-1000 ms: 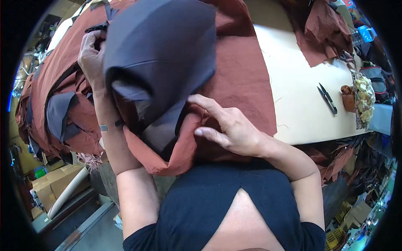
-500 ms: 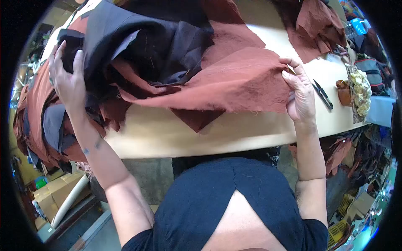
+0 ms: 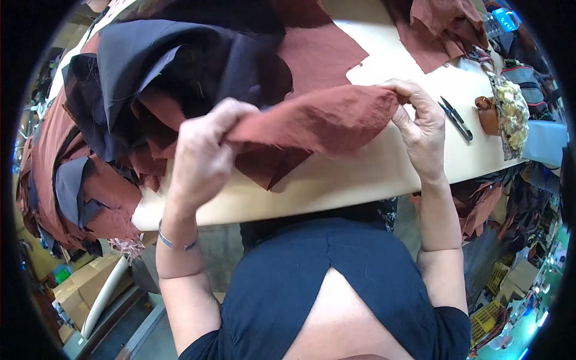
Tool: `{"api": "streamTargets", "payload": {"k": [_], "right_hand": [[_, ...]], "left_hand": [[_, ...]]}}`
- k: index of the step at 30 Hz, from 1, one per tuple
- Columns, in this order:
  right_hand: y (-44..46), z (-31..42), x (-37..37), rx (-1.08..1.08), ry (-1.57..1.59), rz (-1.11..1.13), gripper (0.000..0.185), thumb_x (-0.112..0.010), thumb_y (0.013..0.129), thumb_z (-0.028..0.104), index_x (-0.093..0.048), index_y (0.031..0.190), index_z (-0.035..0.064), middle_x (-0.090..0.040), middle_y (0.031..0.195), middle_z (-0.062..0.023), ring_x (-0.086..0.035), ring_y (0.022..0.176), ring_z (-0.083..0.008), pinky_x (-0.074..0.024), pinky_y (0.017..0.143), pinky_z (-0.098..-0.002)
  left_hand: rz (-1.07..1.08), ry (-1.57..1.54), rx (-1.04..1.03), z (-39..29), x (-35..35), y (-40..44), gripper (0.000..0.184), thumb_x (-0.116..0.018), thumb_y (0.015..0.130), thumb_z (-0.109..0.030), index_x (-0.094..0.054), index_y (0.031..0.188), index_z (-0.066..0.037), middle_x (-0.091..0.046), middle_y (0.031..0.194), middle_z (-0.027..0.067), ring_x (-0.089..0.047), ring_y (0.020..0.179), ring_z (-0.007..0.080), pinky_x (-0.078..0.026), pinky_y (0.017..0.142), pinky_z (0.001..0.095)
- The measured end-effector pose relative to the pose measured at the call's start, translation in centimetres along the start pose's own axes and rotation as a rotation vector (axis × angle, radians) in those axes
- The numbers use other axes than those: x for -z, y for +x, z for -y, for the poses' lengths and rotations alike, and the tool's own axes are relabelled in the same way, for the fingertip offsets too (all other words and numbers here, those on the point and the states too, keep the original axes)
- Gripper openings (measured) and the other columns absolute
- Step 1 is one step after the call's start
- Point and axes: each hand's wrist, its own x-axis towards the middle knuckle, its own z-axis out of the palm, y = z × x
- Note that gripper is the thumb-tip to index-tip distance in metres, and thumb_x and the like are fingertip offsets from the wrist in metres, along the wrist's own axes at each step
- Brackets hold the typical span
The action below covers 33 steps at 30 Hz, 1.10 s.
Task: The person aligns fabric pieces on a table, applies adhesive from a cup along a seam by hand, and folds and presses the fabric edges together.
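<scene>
A rust-red piece of fabric [image 3: 327, 117] is stretched between my two hands above the table. My left hand [image 3: 207, 150], a little blurred, is closed around its left end. At the other end, my right hand [image 3: 418, 123] pinches the fabric's upper right corner between thumb and fingers. Behind my left hand lies a heap of dark navy fabric [image 3: 162, 54] with rust-red pieces mixed in. Beneath the held piece, a darker red pointed scrap [image 3: 270, 171] rests on the table.
The pale table [image 3: 336, 189] curves in front of me. To the right lie black thread snips [image 3: 457, 120], a brown container [image 3: 487, 114] and a yellowish fluffy clump [image 3: 512, 111]. More red fabric [image 3: 444, 30] is piled at the back right. Layered cloth [image 3: 66, 180] hangs over the left edge.
My left hand has come from the dark heap toward the middle and closed on the red fabric's left end. The fabric is now bunched into a narrower strip. My right hand keeps its pinch.
</scene>
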Motion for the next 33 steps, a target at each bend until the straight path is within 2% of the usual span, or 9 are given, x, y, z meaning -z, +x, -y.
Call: {"api": "streamTargets", "payload": {"k": [3, 6, 7, 9, 17, 22, 24, 26, 33], "right_hand": [[1.0, -0.1, -0.3, 0.176, -0.265, 0.009, 0.016, -0.061, 0.085, 0.010, -0.063, 0.091, -0.0035, -0.058, 0.101, -0.0032, -0.052, 0.092, -0.0110, -0.0415, 0.084, -0.0253], [1.8, -1.1, -0.8, -0.123, 0.345, 0.093, 0.019, -0.055, 0.091, 0.014, -0.064, 0.093, -0.0028, -0.061, 0.100, -0.0027, -0.055, 0.090, -0.0114, -0.0429, 0.083, -0.0252], [2.1, -0.9, -0.6, -0.339, 0.542, 0.167, 0.025, -0.050, 0.095, 0.017, -0.065, 0.098, -0.0028, -0.064, 0.098, -0.0034, -0.060, 0.085, -0.0110, -0.0464, 0.079, -0.0237], [2.5, -2.5, -0.6, -0.438, 0.864, 0.198, 0.025, -0.050, 0.095, 0.017, -0.064, 0.101, -0.0028, -0.066, 0.097, -0.0047, -0.061, 0.083, -0.0102, -0.0487, 0.077, -0.0227], [2.4, -3.9, -0.9, -0.733, 1.046, 0.036, 0.020, -0.058, 0.090, 0.015, -0.064, 0.100, -0.0014, -0.066, 0.095, -0.0075, -0.063, 0.082, -0.0118, -0.0527, 0.073, -0.0243], [2.4, -3.7, -1.0, -0.720, 1.097, 0.044, 0.020, -0.059, 0.089, 0.015, -0.063, 0.101, -0.0008, -0.066, 0.094, -0.0075, -0.063, 0.081, -0.0120, -0.0527, 0.073, -0.0245], [2.3, -4.2, -1.0, -0.725, 1.087, 0.024, 0.020, -0.059, 0.089, 0.015, -0.063, 0.101, -0.0010, -0.066, 0.094, -0.0076, -0.063, 0.082, -0.0120, -0.0525, 0.074, -0.0248], [2.3, -4.6, -1.0, -0.735, 1.042, -0.010, 0.020, -0.059, 0.089, 0.014, -0.063, 0.101, -0.0015, -0.066, 0.094, -0.0075, -0.063, 0.082, -0.0119, -0.0522, 0.075, -0.0249], [2.2, -3.6, -0.8, -0.539, 1.018, 0.146, 0.016, -0.055, 0.092, 0.015, -0.062, 0.098, 0.0017, -0.064, 0.093, -0.0026, -0.059, 0.085, -0.0084, -0.0479, 0.081, -0.0229]], "left_hand": [[0.095, -0.187, 0.107, 1.2, 1.2, 1.9, 0.016, -0.041, 0.084, 0.008, -0.054, 0.092, 0.004, -0.048, 0.076, 0.0019, -0.041, 0.077, 0.0057, -0.040, 0.071, 0.0196], [0.210, -0.371, 0.222, 3.6, 1.1, 3.5, 0.021, -0.046, 0.096, -0.015, -0.055, 0.096, 0.004, -0.052, 0.085, -0.0014, -0.044, 0.083, 0.0064, -0.040, 0.079, 0.0207], [0.219, -0.354, 0.261, 3.6, 1.0, 3.9, 0.023, -0.046, 0.096, -0.016, -0.056, 0.099, 0.004, -0.054, 0.087, -0.0013, -0.045, 0.084, 0.0063, -0.040, 0.080, 0.0211], [0.239, -0.323, 0.337, 3.4, 0.4, 4.5, 0.027, -0.046, 0.096, -0.018, -0.057, 0.104, 0.005, -0.057, 0.093, -0.0011, -0.047, 0.086, 0.0063, -0.041, 0.081, 0.0218], [0.355, -0.496, 0.515, 5.0, -0.3, 5.9, 0.031, -0.049, 0.095, -0.022, -0.058, 0.113, 0.002, -0.063, 0.096, 0.0007, -0.053, 0.085, 0.0065, -0.045, 0.080, 0.0236], [0.368, -0.647, 0.526, 3.3, -0.2, 5.6, 0.036, -0.056, 0.091, -0.026, -0.058, 0.115, 0.001, -0.062, 0.097, 0.0014, -0.055, 0.086, 0.0069, -0.046, 0.080, 0.0227], [0.529, -0.522, 0.405, 4.2, 0.3, 5.7, 0.043, -0.067, 0.083, -0.023, -0.056, 0.117, 0.001, -0.062, 0.102, 0.0024, -0.056, 0.090, 0.0075, -0.046, 0.084, 0.0221], [0.480, -0.653, 0.404, 3.0, -0.1, 5.2, 0.054, -0.077, 0.069, -0.008, -0.054, 0.117, 0.002, -0.061, 0.103, 0.0021, -0.054, 0.093, 0.0078, -0.043, 0.088, 0.0232], [0.455, -0.532, 0.328, 2.0, 0.1, 4.4, 0.053, -0.078, 0.065, -0.004, -0.056, 0.113, 0.000, -0.060, 0.102, -0.0005, -0.052, 0.096, 0.0081, -0.040, 0.092, 0.0243]]}}
